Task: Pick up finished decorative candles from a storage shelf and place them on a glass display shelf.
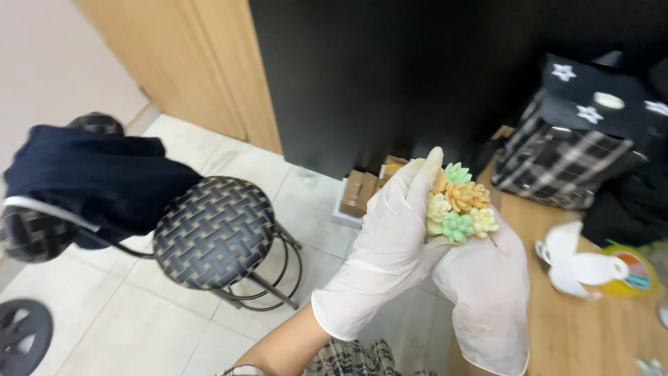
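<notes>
Both my hands wear thin white gloves and meet in the middle of the head view. My left hand (386,244) cups a small cluster of artificial succulents (459,203) in orange, pale yellow and green, its fingers raised along the cluster's left side. Under and to the right, my right hand (487,285) supports the same cluster with its fingertips touching the lower right rosettes. The cluster's base is hidden by the gloves.
A wooden table (577,327) lies at the right with white paper cut-outs (577,264), a yellow round dish (630,271) and a plaid bag (563,160). A woven black stool (216,230) stands on the tiled floor, dark clothing (97,181) draped to its left. Small cardboard boxes (358,191) sit by the black wall.
</notes>
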